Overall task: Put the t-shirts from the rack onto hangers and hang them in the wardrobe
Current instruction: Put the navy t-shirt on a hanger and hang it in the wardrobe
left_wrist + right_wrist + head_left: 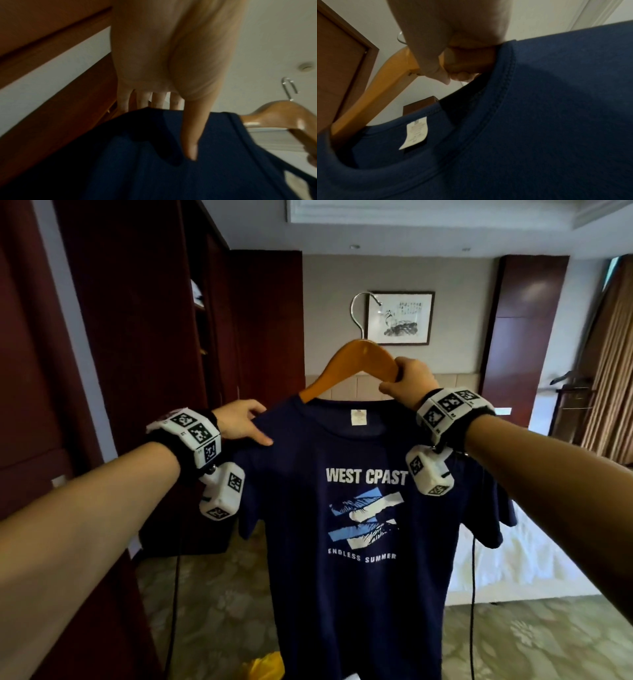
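Observation:
A navy t-shirt printed "WEST CPAST / ENDLESS SUMMER" hangs in front of me, held up in the air. A wooden hanger with a metal hook sticks up out of its neck opening; the hanger's left arm runs under the shirt's left shoulder. My right hand grips the hanger's right arm just above the collar, seen closely in the right wrist view as the right hand wrapped round the wood. My left hand pinches the shirt's left shoulder fabric, thumb on the front, fingers behind.
A dark red wardrobe with an open shelf section stands at the left. A bed with white linen is behind the shirt on the right, curtains beyond it. Something yellow lies on the patterned carpet below.

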A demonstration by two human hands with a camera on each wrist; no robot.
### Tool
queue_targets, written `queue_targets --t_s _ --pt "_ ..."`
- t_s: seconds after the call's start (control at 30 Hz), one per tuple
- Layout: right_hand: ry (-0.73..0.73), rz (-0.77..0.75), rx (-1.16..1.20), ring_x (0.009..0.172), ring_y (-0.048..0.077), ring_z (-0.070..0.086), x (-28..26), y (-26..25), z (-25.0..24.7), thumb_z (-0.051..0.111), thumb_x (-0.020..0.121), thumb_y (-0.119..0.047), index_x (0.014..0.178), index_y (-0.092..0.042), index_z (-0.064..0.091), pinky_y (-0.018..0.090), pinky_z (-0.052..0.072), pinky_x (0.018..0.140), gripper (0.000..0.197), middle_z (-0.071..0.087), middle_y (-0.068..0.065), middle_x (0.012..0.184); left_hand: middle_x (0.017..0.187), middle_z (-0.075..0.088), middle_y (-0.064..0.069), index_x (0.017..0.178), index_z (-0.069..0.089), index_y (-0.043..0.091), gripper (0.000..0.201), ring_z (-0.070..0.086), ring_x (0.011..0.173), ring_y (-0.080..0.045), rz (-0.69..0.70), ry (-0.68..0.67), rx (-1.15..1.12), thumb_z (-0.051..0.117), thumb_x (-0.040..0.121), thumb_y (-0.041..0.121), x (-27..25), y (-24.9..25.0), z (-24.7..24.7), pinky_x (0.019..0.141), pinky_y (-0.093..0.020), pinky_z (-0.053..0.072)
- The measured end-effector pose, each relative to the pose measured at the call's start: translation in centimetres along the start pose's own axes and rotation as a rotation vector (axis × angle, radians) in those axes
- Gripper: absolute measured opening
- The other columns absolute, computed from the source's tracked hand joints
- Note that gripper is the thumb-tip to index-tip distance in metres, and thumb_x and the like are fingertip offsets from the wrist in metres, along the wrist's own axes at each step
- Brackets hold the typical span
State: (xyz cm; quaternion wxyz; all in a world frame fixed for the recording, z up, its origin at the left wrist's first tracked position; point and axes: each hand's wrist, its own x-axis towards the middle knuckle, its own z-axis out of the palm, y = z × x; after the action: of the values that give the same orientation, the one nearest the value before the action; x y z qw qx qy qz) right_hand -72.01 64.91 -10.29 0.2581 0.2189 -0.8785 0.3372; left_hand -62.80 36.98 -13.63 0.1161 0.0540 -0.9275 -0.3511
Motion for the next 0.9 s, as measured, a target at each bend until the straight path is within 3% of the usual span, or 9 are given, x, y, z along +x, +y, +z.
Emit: queue_targets --t_s 0.13,0.33,0.43,0.5,0.6,0.73,0.8,0.9 --pt "0.028 0.021 0.036 0.096 0.028 0.06 0.4 0.3 -0.5 0.065 0.083 -0.013 0.113 -0.003 0.056 0.032 0.046 0.079 0.033 0.062 0.016 0.107 0.123 0.059 -0.015 0.126 0.05 0.009 0.071 0.056 0.113 -0.031 0.004 0.019 0.105 0.072 0.064 -0.014 0.2 -2.3 -0.5 0.1 -0.044 0.045" --pt "0.032 0.033 0.043 0.086 0.021 0.054 0.7 0.3 -0.5 0.063 0.085 -0.015 0.114 -0.004 0.055 0.032 0.045 0.078 0.032 0.061 0.016 0.107 0.11 0.064 -0.016 0.116 0.061 0.006 0.046 0.06 0.105 -0.031 -0.031 0.206 0.174 0.066 0.072 -0.009 0.1 -3.4 -1.1 0.089 -0.037 0.049" --pt "0.034 0.041 0.013 0.091 0.028 0.061 0.6 0.3 -0.5 0.063 0.084 -0.018 0.112 -0.007 0.055 0.041 0.05 0.087 0.03 0.063 0.015 0.103 0.1 0.063 -0.011 0.11 0.063 0.008 0.042 0.06 0.1 -0.028 -0.063 0.222 0.173 0.066 0.072 -0.008 0.2 -4.0 -1.3 0.089 -0.036 0.049" --pt "0.022 0.049 -0.039 0.095 0.031 0.061 0.5 0.4 -0.5 0.062 0.085 -0.023 0.111 -0.009 0.056 0.048 0.046 0.095 0.029 0.064 0.013 0.102 0.096 0.063 -0.011 0.107 0.064 0.008 0.04 0.06 0.094 -0.027 -0.088 0.228 0.16 0.066 0.071 -0.008 0.3 -4.6 -1.4 0.086 -0.036 0.05" --pt "0.003 0.048 -0.094 0.097 0.03 0.06 0.4 0.3 -0.5 0.061 0.086 -0.026 0.11 -0.011 0.056 0.05 0.041 0.099 0.029 0.064 0.011 0.101 0.093 0.065 -0.012 0.105 0.064 0.009 0.038 0.062 0.09 -0.029 -0.111 0.201 0.159 0.067 0.07 -0.007 0.5 -5.2 -1.5 0.085 -0.038 0.051" --pt "-0.026 0.056 -0.116 0.098 0.028 0.06 0.7 0.3 -0.4 0.062 0.084 -0.026 0.108 -0.014 0.056 0.049 0.039 0.101 0.028 0.062 0.006 0.094 0.103 0.068 -0.015 0.092 0.062 0.016 0.033 0.062 0.098 -0.032 -0.12 0.19 0.158 0.067 0.068 -0.008 0.9 -5.9 -1.7 0.091 -0.042 0.051" --pt "-0.039 0.056 -0.085 0.096 0.028 0.061 0.9 0.4 -0.3 0.065 0.081 -0.024 0.105 -0.014 0.056 0.05 0.042 0.098 0.027 0.065 0.008 0.096 0.106 0.067 -0.017 0.095 0.062 0.012 0.034 0.062 0.098 -0.032 -0.128 0.166 0.139 0.065 0.069 -0.01 1.0 -5.9 -1.7 0.092 -0.042 0.05" --pt "-0.067 0.048 -0.014 0.092 0.028 0.065 1.2 0.3 -0.1 0.065 0.082 -0.019 0.108 -0.01 0.056 0.046 0.051 0.09 0.029 0.067 0.013 0.1 0.11 0.063 -0.018 0.112 0.06 0.002 0.042 0.059 0.099 -0.03 -0.073 0.14 0.093 0.056 0.074 -0.015 0.9 -4.1 -1.6 0.081 -0.033 0.046"
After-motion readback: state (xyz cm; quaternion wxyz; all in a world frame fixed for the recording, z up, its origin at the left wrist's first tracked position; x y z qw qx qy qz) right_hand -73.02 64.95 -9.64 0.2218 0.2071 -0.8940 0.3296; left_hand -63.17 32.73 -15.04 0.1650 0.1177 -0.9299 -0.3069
